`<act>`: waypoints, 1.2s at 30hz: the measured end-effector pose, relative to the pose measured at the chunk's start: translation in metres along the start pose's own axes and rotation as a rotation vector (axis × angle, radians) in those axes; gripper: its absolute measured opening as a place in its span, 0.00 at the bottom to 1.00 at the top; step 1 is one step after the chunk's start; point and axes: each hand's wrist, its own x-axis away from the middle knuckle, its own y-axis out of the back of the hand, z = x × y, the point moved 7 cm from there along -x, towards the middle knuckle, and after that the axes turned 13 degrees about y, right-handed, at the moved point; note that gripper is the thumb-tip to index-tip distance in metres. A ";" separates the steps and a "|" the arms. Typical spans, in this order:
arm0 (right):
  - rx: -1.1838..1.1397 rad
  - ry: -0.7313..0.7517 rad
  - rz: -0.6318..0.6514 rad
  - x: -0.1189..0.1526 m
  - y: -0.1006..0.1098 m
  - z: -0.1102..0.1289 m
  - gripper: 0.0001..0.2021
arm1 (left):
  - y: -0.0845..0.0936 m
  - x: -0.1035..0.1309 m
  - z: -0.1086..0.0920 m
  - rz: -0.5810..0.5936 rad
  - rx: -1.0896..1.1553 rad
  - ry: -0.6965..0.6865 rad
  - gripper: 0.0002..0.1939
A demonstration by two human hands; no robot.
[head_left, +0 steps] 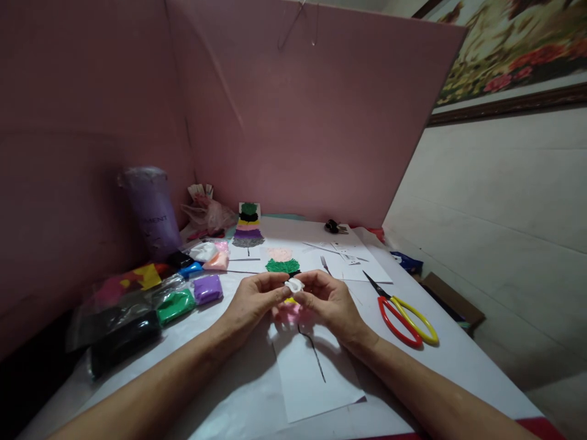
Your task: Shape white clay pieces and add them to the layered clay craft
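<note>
Nearest us on the surface [220,397] lies the paper sheet [312,397], its long axis running away from us and leaning a little left at the far end. A black line [316,354] crosses its bare near part toward a pink band [292,313] and a yellow band [290,300], both partly hidden. Over these we have the white piece [294,285] pinched between the left hand [254,299] and the right hand [334,305], so neither is nearer: it sits midway between them. We judge it raised off the sheet, though how high we cannot tell, and our hands cover too much for us to read its long axis. Apart from the right hand, on its outer side, lie scissors [403,318], tips away from us. Left of the left hand rests a purple packet [208,289]. Beyond the white piece come a green band [282,266] and a pale pink band [279,253], then, farther and leftward, a striped card [248,233]
</note>
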 end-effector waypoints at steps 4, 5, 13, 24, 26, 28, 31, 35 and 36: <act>0.151 0.053 0.017 0.000 -0.001 0.003 0.08 | -0.002 0.001 -0.003 -0.002 -0.086 -0.037 0.16; 0.195 0.068 0.008 0.000 0.001 0.004 0.08 | -0.001 0.001 -0.003 -0.014 -0.094 -0.043 0.17; 0.093 0.029 0.010 0.000 -0.004 0.007 0.07 | -0.003 0.003 -0.008 -0.022 -0.209 -0.074 0.15; 0.144 0.035 -0.086 -0.001 0.000 0.007 0.07 | 0.000 -0.001 -0.004 -0.072 -0.216 -0.069 0.12; 0.159 0.027 -0.150 -0.001 0.006 0.007 0.06 | 0.001 0.000 -0.005 -0.097 -0.149 -0.051 0.12; 0.178 0.021 -0.223 -0.002 0.013 0.007 0.06 | 0.004 0.000 -0.005 -0.131 -0.066 -0.036 0.12; 0.191 0.017 -0.335 -0.001 0.025 0.004 0.04 | 0.011 0.000 -0.003 -0.176 0.070 0.000 0.12; 0.195 -0.001 -0.401 -0.001 0.036 -0.002 0.04 | 0.017 0.000 -0.002 -0.205 0.161 0.004 0.13; 0.195 -0.004 -0.399 -0.001 0.037 -0.003 0.05 | 0.018 0.000 -0.002 -0.200 0.170 0.002 0.13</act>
